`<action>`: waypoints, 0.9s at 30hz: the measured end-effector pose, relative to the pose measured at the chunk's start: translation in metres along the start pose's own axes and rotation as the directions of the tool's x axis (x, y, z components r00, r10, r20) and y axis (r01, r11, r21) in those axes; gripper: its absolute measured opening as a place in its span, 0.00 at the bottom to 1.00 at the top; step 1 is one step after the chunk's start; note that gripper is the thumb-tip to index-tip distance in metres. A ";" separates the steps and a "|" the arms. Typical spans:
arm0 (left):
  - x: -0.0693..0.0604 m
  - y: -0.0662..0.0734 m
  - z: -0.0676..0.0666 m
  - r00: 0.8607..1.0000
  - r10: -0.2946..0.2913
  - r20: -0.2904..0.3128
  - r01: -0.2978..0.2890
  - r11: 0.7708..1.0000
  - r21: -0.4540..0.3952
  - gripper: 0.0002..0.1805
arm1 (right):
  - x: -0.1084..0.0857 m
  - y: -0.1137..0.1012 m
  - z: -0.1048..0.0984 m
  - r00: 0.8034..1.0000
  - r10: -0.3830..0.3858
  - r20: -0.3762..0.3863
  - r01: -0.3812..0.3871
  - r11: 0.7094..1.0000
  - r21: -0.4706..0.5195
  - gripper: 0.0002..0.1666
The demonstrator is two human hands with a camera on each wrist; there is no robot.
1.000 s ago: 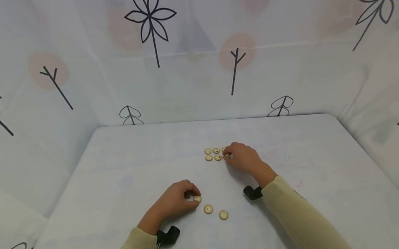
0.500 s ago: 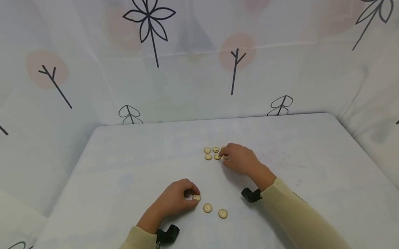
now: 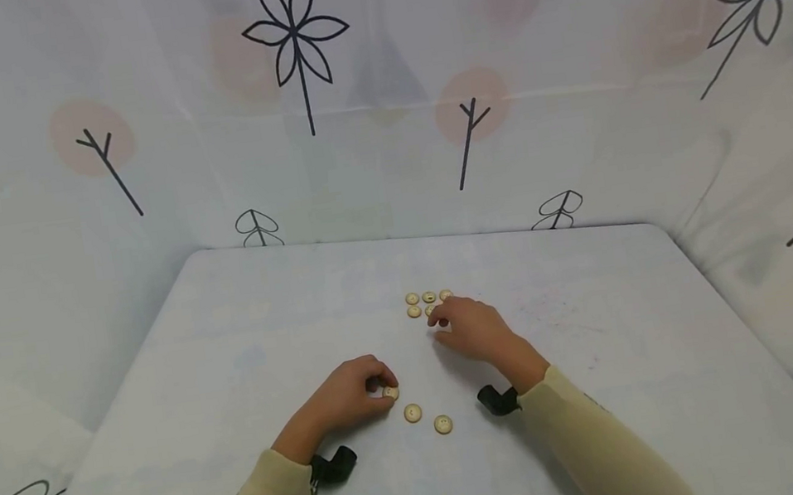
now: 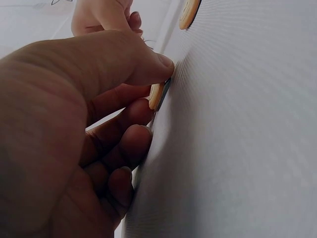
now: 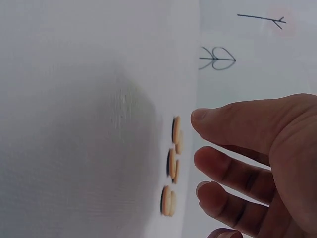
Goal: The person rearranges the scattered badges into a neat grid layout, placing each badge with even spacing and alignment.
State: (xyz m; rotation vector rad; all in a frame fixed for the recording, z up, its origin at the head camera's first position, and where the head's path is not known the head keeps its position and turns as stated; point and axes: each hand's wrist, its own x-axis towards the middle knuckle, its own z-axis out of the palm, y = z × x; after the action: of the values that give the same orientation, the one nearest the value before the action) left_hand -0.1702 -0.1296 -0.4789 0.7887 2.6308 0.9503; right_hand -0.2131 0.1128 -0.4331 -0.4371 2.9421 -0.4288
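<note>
My left hand [image 3: 350, 393] pinches a round cream button [image 3: 391, 394] between thumb and fingers, down at the white tabletop. In the left wrist view the thumb lies over the edge of that button [image 4: 156, 95]. Two more buttons lie to its right, a nearer one [image 3: 412, 413] and a farther one [image 3: 443, 424]. Farther back, several buttons sit in two short rows, among them a back-left button [image 3: 412, 299] and a back-right button [image 3: 445, 295]. My right hand [image 3: 478, 329] hovers just in front of these rows, thumb and fingers apart and holding nothing, partly hiding the front row.
The white tabletop [image 3: 246, 359] reaches back to a white cloth backdrop [image 3: 385, 157] printed with dark plant drawings. A black wrist camera [image 3: 335, 466] sits under the left wrist, and another black camera [image 3: 498, 400] under the right.
My right hand has let go of the button at the front right of the rows and drawn slightly back toward me, fingers spreading. My left hand stays on its button.
</note>
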 end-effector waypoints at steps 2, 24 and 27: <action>0.000 0.000 0.000 1.000 -0.004 0.000 0.004 1.000 -0.002 0.06 | -0.002 -0.002 0.001 1.000 -0.007 -0.002 0.007 1.000 0.009 0.11; -0.001 -0.002 -0.001 1.000 -0.009 0.010 0.009 1.000 -0.006 0.05 | -0.021 -0.020 0.015 0.986 -0.163 0.036 0.162 0.986 0.026 0.10; -0.001 -0.002 -0.001 1.000 -0.003 0.010 0.003 1.000 -0.001 0.05 | -0.022 -0.022 0.018 0.983 -0.178 0.053 0.177 0.984 0.031 0.10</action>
State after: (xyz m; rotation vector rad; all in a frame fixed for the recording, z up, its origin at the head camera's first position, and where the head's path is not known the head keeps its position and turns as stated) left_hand -0.1703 -0.1318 -0.4796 0.7874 2.6223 0.9445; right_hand -0.1835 0.0949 -0.4415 -0.6999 2.8517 -0.4668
